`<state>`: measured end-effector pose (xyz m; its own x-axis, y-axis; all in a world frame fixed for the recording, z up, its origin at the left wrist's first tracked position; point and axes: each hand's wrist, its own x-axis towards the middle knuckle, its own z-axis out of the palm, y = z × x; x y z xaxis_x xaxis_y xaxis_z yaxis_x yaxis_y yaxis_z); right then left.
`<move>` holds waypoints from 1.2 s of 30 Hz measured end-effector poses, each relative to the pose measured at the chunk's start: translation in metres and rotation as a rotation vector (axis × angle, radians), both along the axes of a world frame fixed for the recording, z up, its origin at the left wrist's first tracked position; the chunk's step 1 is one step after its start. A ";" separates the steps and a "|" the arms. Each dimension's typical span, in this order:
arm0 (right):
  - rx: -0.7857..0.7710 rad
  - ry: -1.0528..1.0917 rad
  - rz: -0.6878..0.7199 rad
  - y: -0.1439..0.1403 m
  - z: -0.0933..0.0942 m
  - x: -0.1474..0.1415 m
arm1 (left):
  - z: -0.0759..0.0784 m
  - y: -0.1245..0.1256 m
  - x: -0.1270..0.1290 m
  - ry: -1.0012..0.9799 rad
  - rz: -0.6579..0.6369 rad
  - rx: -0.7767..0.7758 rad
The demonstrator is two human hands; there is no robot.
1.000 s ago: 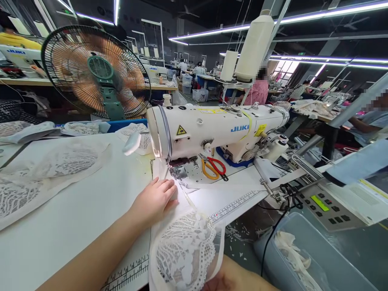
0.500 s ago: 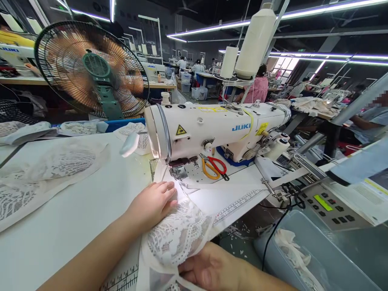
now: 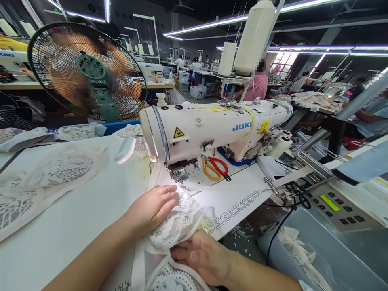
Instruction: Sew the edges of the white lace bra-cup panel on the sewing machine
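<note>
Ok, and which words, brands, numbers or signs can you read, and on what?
"JUKI": near sewing machine.
"JUKI", small: machine right of the fan.
"JUKI": far-left machine.
Warning triangle: near sewing machine.
Too small or blurred: ruler, yellow stickers, control panel; wall lettering, perhaps "YIN".

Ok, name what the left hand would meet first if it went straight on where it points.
Past the lace, the left hand would likely meet the metal plate on the sewing machine; depth is unclear.
</note>
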<state>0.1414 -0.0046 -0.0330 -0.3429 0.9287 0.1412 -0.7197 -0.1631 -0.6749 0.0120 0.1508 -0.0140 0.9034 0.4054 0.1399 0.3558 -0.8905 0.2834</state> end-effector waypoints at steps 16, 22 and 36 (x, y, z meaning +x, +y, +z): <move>-0.052 -0.015 -0.124 0.019 0.001 -0.009 | -0.007 0.003 0.003 0.014 0.028 0.141; -0.071 0.025 -0.108 0.023 0.009 -0.009 | 0.012 -0.003 0.010 0.125 -0.049 0.281; -0.108 -0.175 -0.082 0.029 0.003 -0.011 | 0.015 0.002 0.006 0.317 0.061 0.143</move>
<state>0.1302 0.0242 -0.0301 -0.2765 0.9609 -0.0160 -0.6067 -0.1875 -0.7725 0.0177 0.1531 0.0015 0.8858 0.4564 -0.0843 0.4598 -0.8877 0.0247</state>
